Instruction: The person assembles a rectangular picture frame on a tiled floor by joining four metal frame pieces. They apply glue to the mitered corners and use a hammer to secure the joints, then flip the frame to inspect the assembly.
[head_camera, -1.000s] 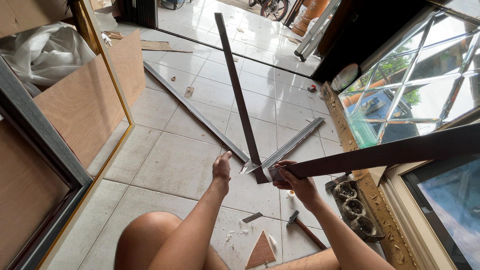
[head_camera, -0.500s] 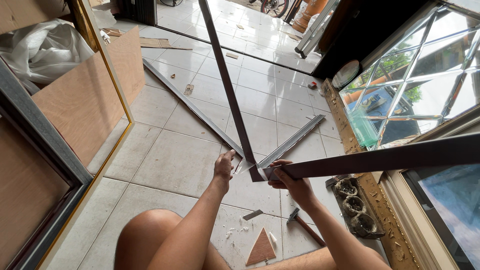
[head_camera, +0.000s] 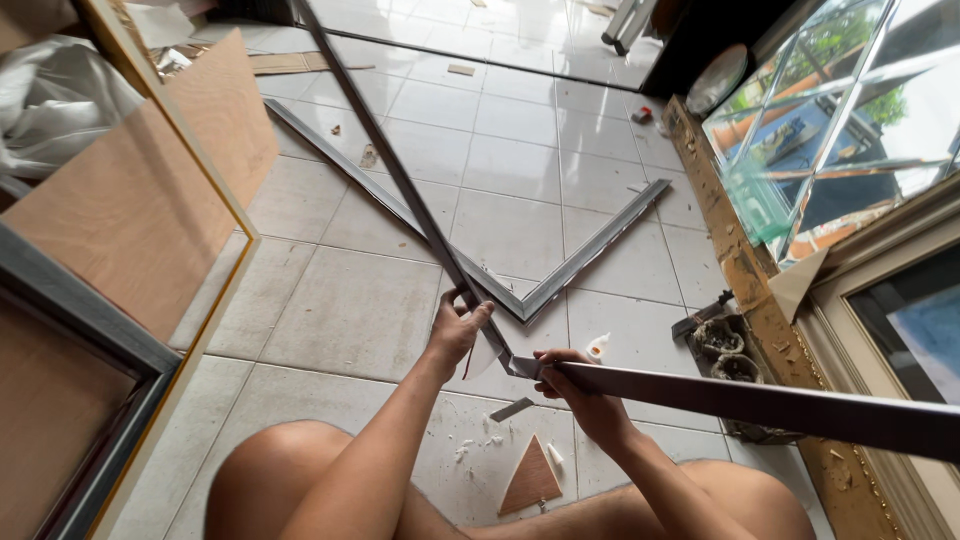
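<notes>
Two dark frame strips meet in a mitred corner just in front of me. My left hand grips the long strip that runs up and away to the far left. My right hand holds the end of the other strip, which stretches off to the right edge. The corner joint sits between both hands, above the tiled floor. My bare knees show at the bottom.
A second joined V-shaped frame lies on the tiles beyond the hands. A brown triangular scrap, a small glue bottle and debris lie near my knees. Plywood panels lean at left. Glazed panes and tools stand at right.
The view has moved in closer and shifted. The long strip has swung leftward, and both hands stay on the corner joint, now lower in view.
</notes>
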